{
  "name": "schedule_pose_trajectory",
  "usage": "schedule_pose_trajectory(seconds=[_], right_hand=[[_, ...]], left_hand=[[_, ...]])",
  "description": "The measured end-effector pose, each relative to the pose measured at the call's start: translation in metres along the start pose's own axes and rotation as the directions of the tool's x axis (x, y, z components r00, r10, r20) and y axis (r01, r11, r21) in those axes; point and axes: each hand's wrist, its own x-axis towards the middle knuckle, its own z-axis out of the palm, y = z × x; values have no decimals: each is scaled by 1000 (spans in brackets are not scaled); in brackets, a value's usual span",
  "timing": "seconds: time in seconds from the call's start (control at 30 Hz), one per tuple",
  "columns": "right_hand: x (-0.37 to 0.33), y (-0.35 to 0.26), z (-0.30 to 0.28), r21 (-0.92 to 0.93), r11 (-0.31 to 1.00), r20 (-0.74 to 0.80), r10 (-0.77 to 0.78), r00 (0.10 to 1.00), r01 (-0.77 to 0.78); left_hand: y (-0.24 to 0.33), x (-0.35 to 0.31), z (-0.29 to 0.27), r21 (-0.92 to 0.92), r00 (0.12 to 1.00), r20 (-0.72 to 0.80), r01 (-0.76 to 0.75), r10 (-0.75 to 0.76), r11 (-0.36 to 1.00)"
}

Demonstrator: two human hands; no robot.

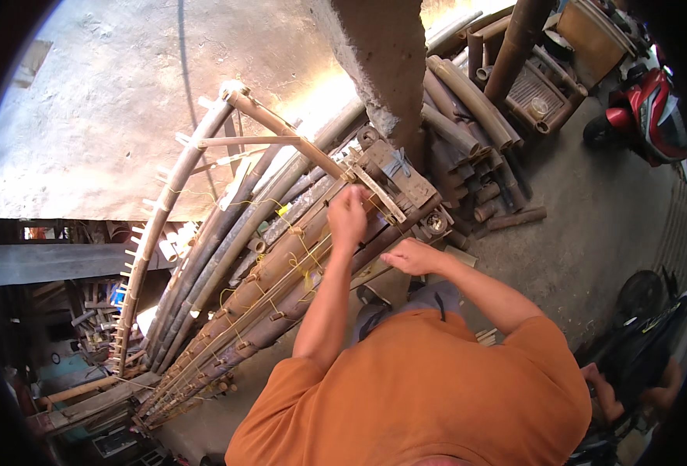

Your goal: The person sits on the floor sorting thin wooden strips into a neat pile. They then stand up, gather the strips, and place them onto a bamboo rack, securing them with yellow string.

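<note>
My left hand [347,213] is closed above the upper end of a long bamboo pole [277,273]; whatever its fingers grip is hidden. Lower and to the right, my right hand [412,256] is also closed, beside the same end, and its contents cannot be made out. Yellow string [306,252] runs along the pole between small wooden pegs [277,316]. A light wooden strip [378,194] lies just right of my left hand, against a wooden end block [396,177] with a pale blue strip [398,165] tied on it.
A curved bamboo frame with pegs [161,210] rises at left. Dark bamboo poles [238,206] lie behind the strung one. A rough wall pillar [390,70] stands ahead. Cut bamboo [467,109] is stacked beyond it. At right are a red motorbike [654,116] and another person's arm [603,392].
</note>
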Motion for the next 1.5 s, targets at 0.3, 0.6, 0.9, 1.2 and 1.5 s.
schedule_pose_trajectory(seconds=[0.3,0.6,0.9,1.2,1.5], right_hand=[[-20,-14,15,-259,965,-99,-68,993,40],[-3,-4,85,-479,878,-356,-201,913,7],[56,-105,262,406,913,224,-50,973,-46],[117,-192,331,630,497,-772,313,553,597],[171,-396,259,122,686,-308,-660,685,717]], left_hand=[[-104,132,-4,438,997,-63,-5,36,899],[-78,122,-256,-40,972,83,223,-219,974],[-172,-117,-344,405,734,636,-55,-238,913],[-168,-169,-299,559,979,192,-57,-62,827],[-243,-168,-274,77,992,68,-112,106,991]])
